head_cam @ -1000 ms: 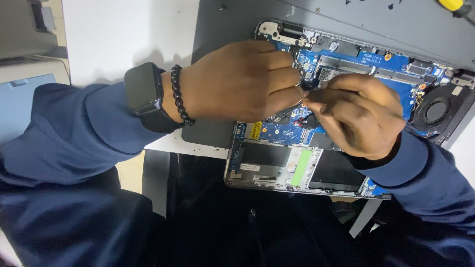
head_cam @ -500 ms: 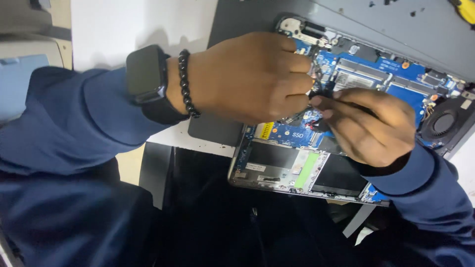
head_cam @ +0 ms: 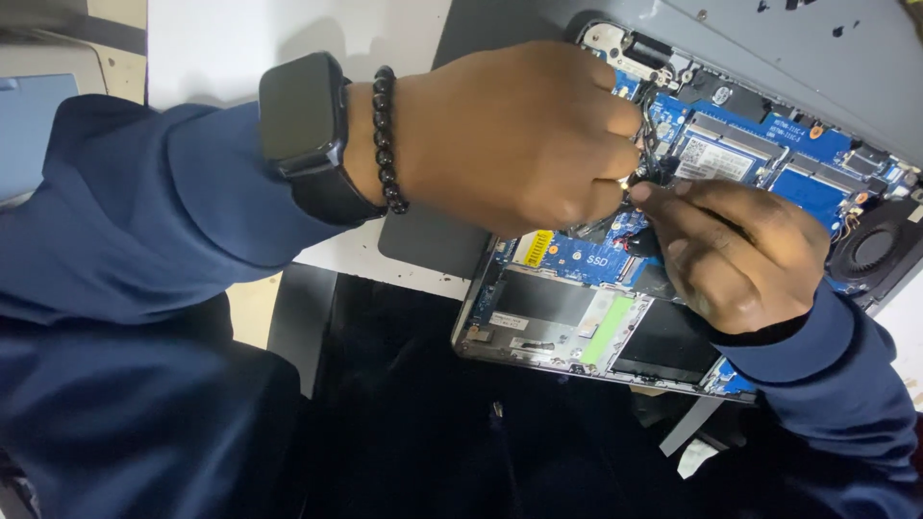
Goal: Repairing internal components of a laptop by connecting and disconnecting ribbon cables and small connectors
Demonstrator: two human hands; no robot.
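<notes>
With both hands meeting over the blue board of the opened laptop on the counter, the left hand clenched and the right hand pinching something too small to tell, steady wrists and light force look wise.

circuit board bright blue, yellow tag | fan black | laptop shell grey | strip pale green, maybe tape | watch black | bead bracelet glossy black | sleeves navy | desk white
</notes>
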